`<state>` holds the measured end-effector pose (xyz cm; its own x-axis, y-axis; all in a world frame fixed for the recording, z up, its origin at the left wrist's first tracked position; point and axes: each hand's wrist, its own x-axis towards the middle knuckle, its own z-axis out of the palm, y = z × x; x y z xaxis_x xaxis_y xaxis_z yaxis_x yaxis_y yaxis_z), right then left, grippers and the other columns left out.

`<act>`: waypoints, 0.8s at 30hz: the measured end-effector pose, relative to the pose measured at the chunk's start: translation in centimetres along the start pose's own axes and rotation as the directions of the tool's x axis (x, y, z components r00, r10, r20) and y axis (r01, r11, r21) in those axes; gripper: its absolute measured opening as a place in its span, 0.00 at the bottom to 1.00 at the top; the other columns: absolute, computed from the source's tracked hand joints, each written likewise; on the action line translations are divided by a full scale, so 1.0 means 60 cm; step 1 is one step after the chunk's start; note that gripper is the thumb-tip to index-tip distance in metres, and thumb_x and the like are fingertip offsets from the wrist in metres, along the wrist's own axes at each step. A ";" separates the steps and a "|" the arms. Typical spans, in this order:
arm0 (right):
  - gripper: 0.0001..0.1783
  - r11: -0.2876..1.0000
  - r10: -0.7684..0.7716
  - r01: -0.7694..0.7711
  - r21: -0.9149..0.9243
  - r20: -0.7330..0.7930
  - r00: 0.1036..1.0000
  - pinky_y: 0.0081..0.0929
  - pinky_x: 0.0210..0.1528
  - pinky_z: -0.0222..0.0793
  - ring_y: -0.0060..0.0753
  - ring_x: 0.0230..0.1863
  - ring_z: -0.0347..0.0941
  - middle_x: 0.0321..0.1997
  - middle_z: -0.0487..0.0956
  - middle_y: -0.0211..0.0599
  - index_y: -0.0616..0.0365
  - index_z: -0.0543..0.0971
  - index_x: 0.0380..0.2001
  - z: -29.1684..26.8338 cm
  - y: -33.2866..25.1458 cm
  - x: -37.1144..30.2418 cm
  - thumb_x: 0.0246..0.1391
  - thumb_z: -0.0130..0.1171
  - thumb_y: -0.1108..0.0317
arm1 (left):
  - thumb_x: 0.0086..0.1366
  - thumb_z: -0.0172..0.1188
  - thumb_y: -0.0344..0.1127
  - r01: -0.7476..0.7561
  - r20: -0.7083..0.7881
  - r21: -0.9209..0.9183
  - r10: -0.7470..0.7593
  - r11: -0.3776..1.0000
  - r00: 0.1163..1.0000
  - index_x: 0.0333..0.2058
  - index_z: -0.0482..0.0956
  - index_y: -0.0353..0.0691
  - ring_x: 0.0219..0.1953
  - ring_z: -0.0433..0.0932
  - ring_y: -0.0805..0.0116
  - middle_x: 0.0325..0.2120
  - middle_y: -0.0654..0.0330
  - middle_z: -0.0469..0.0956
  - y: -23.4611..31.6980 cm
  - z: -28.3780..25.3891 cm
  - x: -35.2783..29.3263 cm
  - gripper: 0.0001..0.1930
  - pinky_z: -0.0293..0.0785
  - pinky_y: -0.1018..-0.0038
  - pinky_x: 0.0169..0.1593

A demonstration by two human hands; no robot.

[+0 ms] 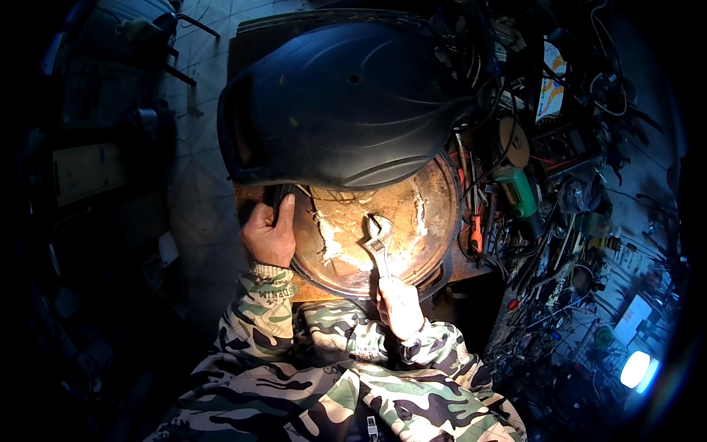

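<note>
An adjustable wrench (379, 243) is gripped by its handle in my right hand (399, 306), its jaws pointing away from me. The wrench head lies over a round, rusty brown panel (302, 243) with a dark rim and rough, pale torn strips on its face. At the panel's left side my left hand (269, 234) is closed, thumb up, around a dark, handle-like edge piece. A large black moulded plastic shell (331, 103) covers the panel's far part. Whether shell and panel are joined cannot be seen.
Beneath the panel is a wooden tabletop (468, 267). Close on the right lie an orange-handled screwdriver (476, 234), a green angle grinder (518, 193) with a tan disc, and cluttered tools and cables. A lit lamp (635, 370) glows at lower right. Metal-legged furniture (197, 26) stands far left.
</note>
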<state>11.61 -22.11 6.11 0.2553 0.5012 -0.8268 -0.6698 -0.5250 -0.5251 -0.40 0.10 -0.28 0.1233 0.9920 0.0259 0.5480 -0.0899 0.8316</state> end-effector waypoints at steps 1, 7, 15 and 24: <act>0.16 1.000 -0.002 0.002 0.001 -0.006 1.000 0.15 0.14 0.45 0.11 0.12 0.51 0.15 0.63 0.19 0.54 0.71 0.27 0.000 0.001 0.000 0.69 0.49 0.59 | 0.59 0.72 0.39 0.003 0.000 -0.002 -0.003 1.000 1.000 0.16 0.64 0.36 0.18 0.53 0.77 0.11 0.64 0.58 0.005 0.000 0.001 0.25 0.53 0.70 0.20; 0.15 0.999 -0.003 0.004 0.046 -0.025 1.000 0.15 0.13 0.44 0.11 0.12 0.50 0.15 0.62 0.18 0.53 0.71 0.27 0.012 0.005 -0.003 0.69 0.48 0.59 | 0.58 0.73 0.39 0.027 -0.015 -0.025 -0.027 0.999 1.000 0.16 0.65 0.36 0.18 0.54 0.77 0.11 0.64 0.58 -0.003 0.005 -0.003 0.25 0.53 0.71 0.20; 0.13 0.968 -0.015 0.028 0.249 -0.053 0.998 0.15 0.13 0.48 0.12 0.12 0.54 0.14 0.64 0.19 0.55 0.72 0.30 0.062 0.017 -0.008 0.69 0.48 0.62 | 0.58 0.73 0.38 0.027 -0.023 -0.010 -0.027 1.000 0.999 0.16 0.65 0.36 0.17 0.55 0.75 0.11 0.62 0.61 0.004 0.004 -0.004 0.24 0.55 0.69 0.20; 0.18 0.963 -0.071 0.098 0.251 -0.117 0.991 0.18 0.11 0.48 0.17 0.09 0.54 0.13 0.65 0.25 0.54 0.70 0.26 0.091 0.040 0.000 0.70 0.48 0.57 | 0.63 0.69 0.36 -0.011 -0.015 0.044 0.012 0.999 1.000 0.17 0.64 0.38 0.20 0.54 0.81 0.12 0.68 0.58 0.000 0.006 -0.009 0.23 0.52 0.71 0.21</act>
<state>6.18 -19.63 5.94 0.3819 0.4530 -0.8056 -0.7951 -0.2834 -0.5363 -0.16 -0.44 -0.52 0.1176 0.9921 0.0436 0.5826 -0.1045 0.8060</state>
